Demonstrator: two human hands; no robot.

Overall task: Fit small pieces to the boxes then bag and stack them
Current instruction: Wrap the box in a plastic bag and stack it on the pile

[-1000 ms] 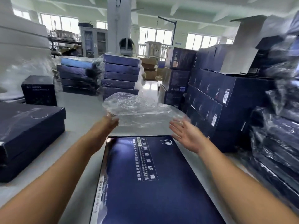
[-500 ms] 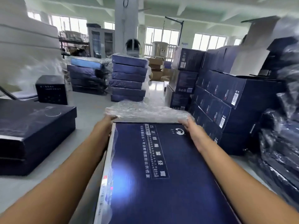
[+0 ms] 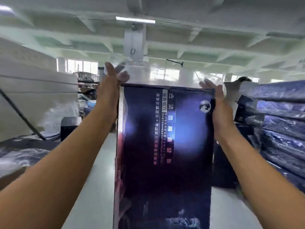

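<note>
Two flat palms held the upright box [image 3: 165,146] between them, left hand [image 3: 109,95] and right hand [image 3: 220,109], fingers straight; bag [image 3: 140,71] just above them.

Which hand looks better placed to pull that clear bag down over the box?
Probably the left hand: its fingers reach past the top of the box into the clear bag. The right hand sits lower, flat against the box's side.
</note>
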